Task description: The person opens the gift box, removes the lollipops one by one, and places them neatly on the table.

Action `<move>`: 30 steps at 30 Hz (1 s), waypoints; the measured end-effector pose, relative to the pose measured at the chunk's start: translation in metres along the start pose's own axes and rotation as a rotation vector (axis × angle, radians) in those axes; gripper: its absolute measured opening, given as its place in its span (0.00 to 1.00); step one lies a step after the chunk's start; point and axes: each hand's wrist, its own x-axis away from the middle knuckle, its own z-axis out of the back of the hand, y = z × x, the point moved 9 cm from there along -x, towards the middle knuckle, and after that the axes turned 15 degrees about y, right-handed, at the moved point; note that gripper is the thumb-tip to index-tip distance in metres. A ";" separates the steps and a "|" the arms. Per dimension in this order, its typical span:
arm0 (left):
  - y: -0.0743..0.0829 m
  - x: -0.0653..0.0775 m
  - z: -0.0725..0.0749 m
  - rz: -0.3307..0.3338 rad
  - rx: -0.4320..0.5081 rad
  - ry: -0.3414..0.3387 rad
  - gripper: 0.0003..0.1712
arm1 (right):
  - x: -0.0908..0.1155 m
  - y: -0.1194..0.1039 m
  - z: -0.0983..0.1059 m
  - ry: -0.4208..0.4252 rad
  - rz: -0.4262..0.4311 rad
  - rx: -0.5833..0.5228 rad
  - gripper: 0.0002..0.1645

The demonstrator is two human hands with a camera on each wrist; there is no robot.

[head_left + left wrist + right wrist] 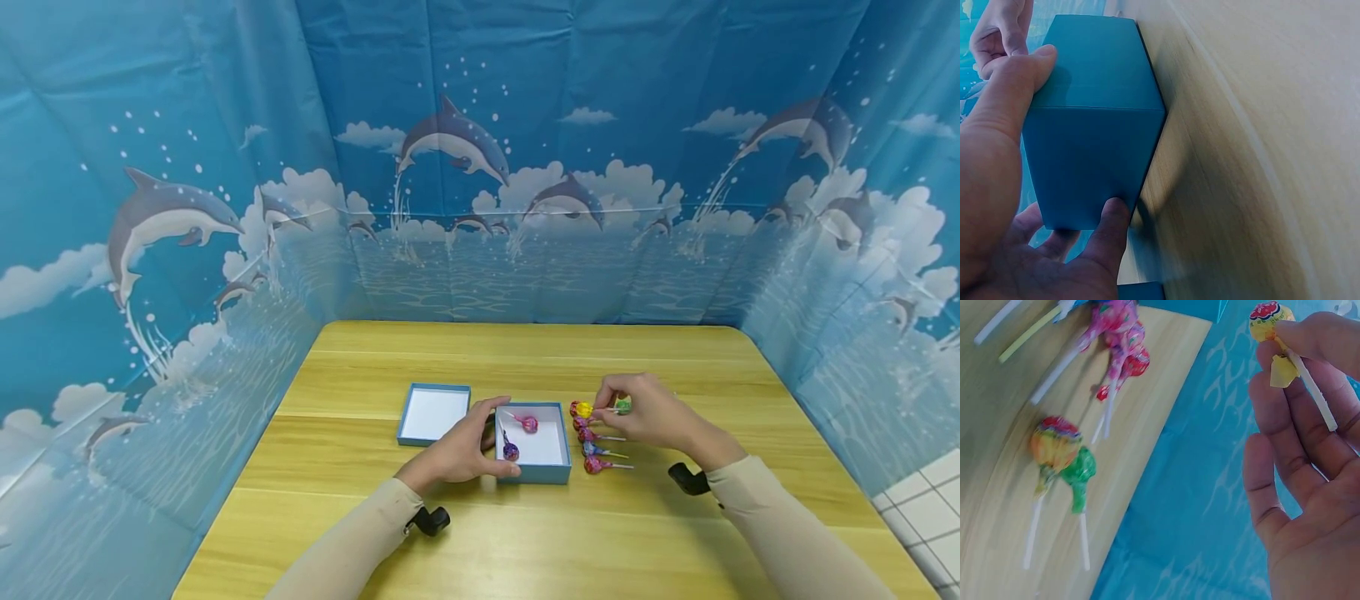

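An open blue box (543,475) with a white inside stands in front of me. My left hand (467,448) grips it at its left side, thumb on the near wall. Inside lie a pink lollipop (529,424) and a purple lollipop (511,451). To the right of the box, my right hand (652,417) pinches a yellow lollipop (1270,324) between thumb and fingers. Below that hand, a green lollipop (1079,470) and an orange-yellow lollipop (1055,444) lie side by side on the table.
Several more lollipops, among them a blue one (590,448) and a pink one (592,465), lie in a column right of the box. A shallow blue lid (435,412), white inside, lies left of it on the wooden table (525,542). A dolphin-print curtain (495,275) surrounds the table.
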 end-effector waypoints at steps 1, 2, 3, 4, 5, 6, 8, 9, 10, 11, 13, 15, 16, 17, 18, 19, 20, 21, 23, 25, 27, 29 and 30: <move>0.000 0.000 0.000 0.000 0.006 0.001 0.69 | 0.001 0.002 0.002 0.007 0.000 0.008 0.15; 0.000 0.000 0.000 0.002 0.012 0.000 0.69 | 0.002 0.003 0.003 0.013 0.004 0.013 0.15; 0.001 0.001 0.000 0.003 0.014 0.000 0.69 | 0.004 0.005 0.005 0.015 0.005 0.012 0.15; 0.001 0.001 0.000 0.002 0.015 0.002 0.68 | 0.005 0.006 0.006 0.021 0.005 0.012 0.15; 0.001 0.001 0.000 0.001 0.014 0.004 0.68 | 0.007 0.008 0.007 0.024 0.005 0.013 0.15; 0.002 0.001 0.000 0.001 0.012 0.005 0.68 | 0.009 0.010 0.009 0.031 0.006 0.013 0.16; 0.002 0.001 0.000 0.000 0.002 0.007 0.68 | 0.012 0.014 0.011 0.041 0.001 0.017 0.17; 0.002 0.001 0.000 0.000 -0.004 0.007 0.68 | 0.014 0.016 0.012 0.045 -0.003 0.013 0.17; 0.001 0.001 0.000 0.002 -0.006 0.007 0.68 | 0.016 0.018 0.013 0.050 -0.008 0.013 0.17; 0.001 0.001 0.000 0.003 -0.007 0.007 0.68 | 0.017 0.020 0.013 0.053 -0.010 0.012 0.17; 0.001 0.001 0.000 0.005 -0.011 0.005 0.68 | 0.020 0.023 0.014 0.051 -0.019 0.004 0.16; 0.000 0.000 0.000 0.007 -0.012 0.005 0.68 | 0.023 0.028 0.015 0.047 -0.035 -0.006 0.15; 0.000 0.000 0.000 0.007 -0.013 0.005 0.68 | 0.025 0.030 0.016 0.043 -0.043 -0.008 0.14; 0.001 0.000 0.000 0.007 -0.015 0.006 0.68 | 0.027 0.032 0.015 0.036 -0.052 -0.009 0.14; 0.001 0.000 0.000 0.006 -0.017 0.007 0.68 | 0.028 0.035 0.015 0.029 -0.063 -0.012 0.13; 0.001 0.000 0.000 0.005 -0.020 0.008 0.68 | 0.030 0.038 0.015 0.023 -0.074 -0.011 0.12; 0.001 0.000 0.000 0.004 -0.022 0.010 0.68 | 0.032 0.040 0.015 0.018 -0.084 -0.007 0.12; 0.001 0.000 0.001 0.004 -0.025 0.011 0.68 | 0.034 0.042 0.015 0.016 -0.089 -0.003 0.11; 0.001 0.000 0.001 0.002 -0.027 0.012 0.68 | 0.038 0.047 0.015 0.011 -0.101 0.001 0.11; 0.000 0.000 0.001 0.003 -0.029 0.012 0.68 | 0.041 0.051 0.016 0.016 -0.103 0.007 0.13; -0.001 0.000 0.001 0.002 -0.033 0.012 0.68 | 0.044 0.054 0.017 0.016 -0.110 0.002 0.13; -0.001 -0.001 0.001 0.000 -0.037 0.011 0.68 | 0.047 0.057 0.017 0.013 -0.118 -0.006 0.13; -0.001 -0.001 0.001 0.000 -0.037 0.011 0.68 | 0.048 0.058 0.018 0.012 -0.120 -0.009 0.13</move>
